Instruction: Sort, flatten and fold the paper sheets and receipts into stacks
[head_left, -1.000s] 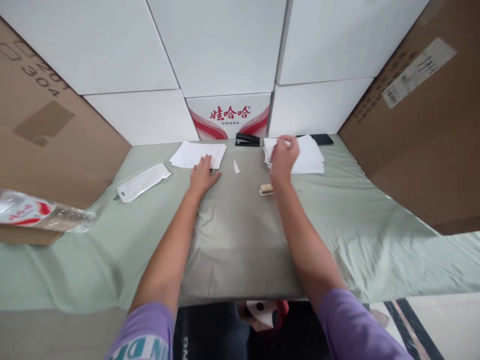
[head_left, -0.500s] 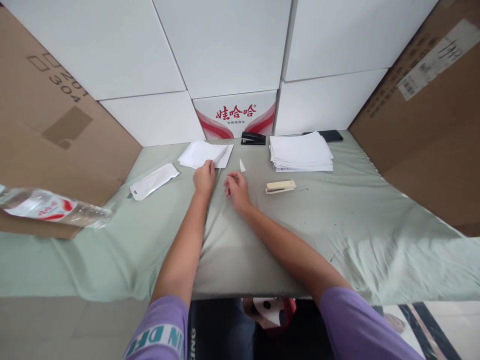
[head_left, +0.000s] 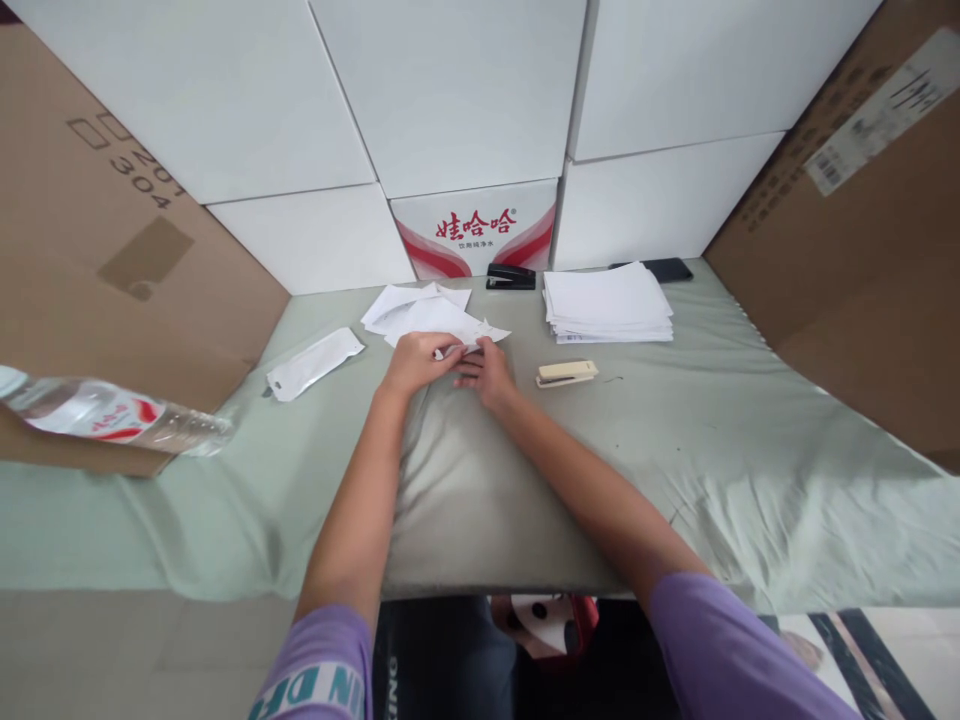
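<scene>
Surroundings: white cartons (head_left: pixel 450 90) are stacked behind the table, one printed in red (head_left: pixel 475 230); brown cardboard boxes (head_left: pixel 112 250) close in both sides, so sideways room is tight
Table: a pale green cloth (head_left: pixel 712 440) covers it; the near half is bare and gives open room toward the body; the front edge drops off just before the sleeves
Paper stack: a neat white pile (head_left: pixel 607 305) lies well right of the hands; a dark flat thing sits behind it, too small to identify
Water bottle: lies on its side (head_left: pixel 112 415) at the far left edge
White pouch: flat (head_left: pixel 315 363), left of the loose sheets (head_left: pixel 409 300)
Staplers: a black one (head_left: pixel 511 276) by the cartons; a beige one (head_left: pixel 567 373) just right of the hands
Held sheet: a white sheet (head_left: pixel 442 322) is raised slightly off the cloth, above the loose sheets
Left hand: (head_left: pixel 415 362) pinched on the sheet's near edge
Right hand: (head_left: pixel 491 372) touching the left, fingers closed on the same edge
Handling: in judgement, corners are best squared with both grips kept close, the sheet drawn toward the bare cloth, clear of the beige stapler
</scene>
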